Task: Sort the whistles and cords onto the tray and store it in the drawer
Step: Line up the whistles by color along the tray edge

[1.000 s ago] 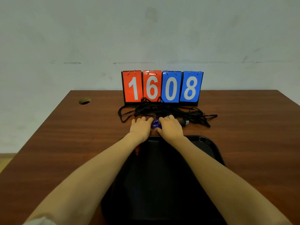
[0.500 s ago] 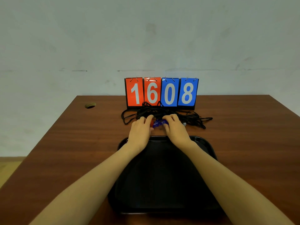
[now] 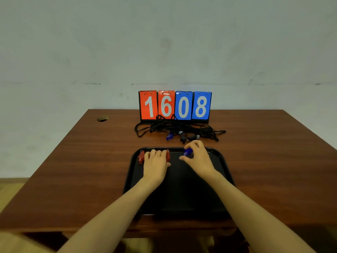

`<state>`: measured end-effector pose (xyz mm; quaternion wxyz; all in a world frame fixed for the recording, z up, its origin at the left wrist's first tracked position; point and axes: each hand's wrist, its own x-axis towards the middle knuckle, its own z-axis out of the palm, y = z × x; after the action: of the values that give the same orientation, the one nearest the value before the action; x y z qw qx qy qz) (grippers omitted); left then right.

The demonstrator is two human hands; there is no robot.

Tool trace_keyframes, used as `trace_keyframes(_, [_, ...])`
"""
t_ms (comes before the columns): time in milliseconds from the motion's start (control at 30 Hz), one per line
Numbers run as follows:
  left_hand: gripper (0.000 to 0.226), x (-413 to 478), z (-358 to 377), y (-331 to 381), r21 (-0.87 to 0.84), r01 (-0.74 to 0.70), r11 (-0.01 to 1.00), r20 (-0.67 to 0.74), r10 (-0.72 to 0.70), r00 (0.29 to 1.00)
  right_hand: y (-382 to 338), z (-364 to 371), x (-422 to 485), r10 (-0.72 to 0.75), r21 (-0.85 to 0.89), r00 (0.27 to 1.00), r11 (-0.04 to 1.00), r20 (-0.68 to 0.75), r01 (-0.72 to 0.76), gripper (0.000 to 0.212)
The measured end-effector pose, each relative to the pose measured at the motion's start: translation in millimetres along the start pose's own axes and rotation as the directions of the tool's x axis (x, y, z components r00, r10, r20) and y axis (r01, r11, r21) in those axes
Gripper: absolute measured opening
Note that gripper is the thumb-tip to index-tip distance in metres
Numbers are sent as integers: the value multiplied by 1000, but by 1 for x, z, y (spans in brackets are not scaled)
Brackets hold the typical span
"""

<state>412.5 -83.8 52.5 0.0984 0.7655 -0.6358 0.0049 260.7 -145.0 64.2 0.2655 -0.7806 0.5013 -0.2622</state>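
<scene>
A black tray (image 3: 221,167) lies on the wooden desk in front of me. My left hand (image 3: 156,162) is over the tray's far left corner and holds a red whistle (image 3: 168,155). Another red whistle (image 3: 141,157) lies just left of that hand on the tray. My right hand (image 3: 197,157) pinches a blue whistle (image 3: 188,152) above the tray's far edge. Beyond the tray a tangle of black cords (image 3: 179,127) lies on the desk with a blue whistle (image 3: 170,136) and a black whistle (image 3: 182,138) at its near side.
A flip scoreboard (image 3: 175,105) reading 1608 stands behind the cords near the desk's far edge. A cable hole (image 3: 102,118) is in the desk's far left corner. A pale wall rises behind the desk.
Both hands have pulled back from the cord pile to the tray's far edge, the left bringing a red whistle and the right a blue one. The camera view has shifted back.
</scene>
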Motion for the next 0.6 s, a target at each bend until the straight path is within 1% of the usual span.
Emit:
trace_keyframes(67, [52,2,3,0,28,7,1000,26,-7,1000,-1,1,-3,-11,-17,1000,1000,-8,11,35])
trace_keyframes(167, [49,5,9,-3,57,-4,998,45,2,999,-3,0,-5,-20,-50,1000,999,22,21,33])
trace_keyframes(267, [55,3,15,-10,69,-25,997,31,23,999,-5,2,-5,-18,-61,999,998,52,21,34])
trace_keyframes(300, [57,2,17,-12,75,-42,996,16,40,999,-5,3,-5,-11,-60,998,998,56,15,34])
trace_keyframes(367, [57,-3,15,-17,109,-120,987,-38,125,991,-6,7,-3,14,-49,998,999,63,-11,35])
trace_keyframes(400, [55,-5,15,-20,144,-161,976,-77,174,982,-6,9,-2,29,-43,997,999,67,-26,35])
trace_keyframes(467, [52,-6,18,-24,249,-215,944,-105,247,963,-8,13,0,50,-44,996,998,76,-47,34])
trace_keyframes(600, [46,-3,22,-27,254,-245,935,-108,280,954,-11,23,2,83,-69,991,995,103,-76,32])
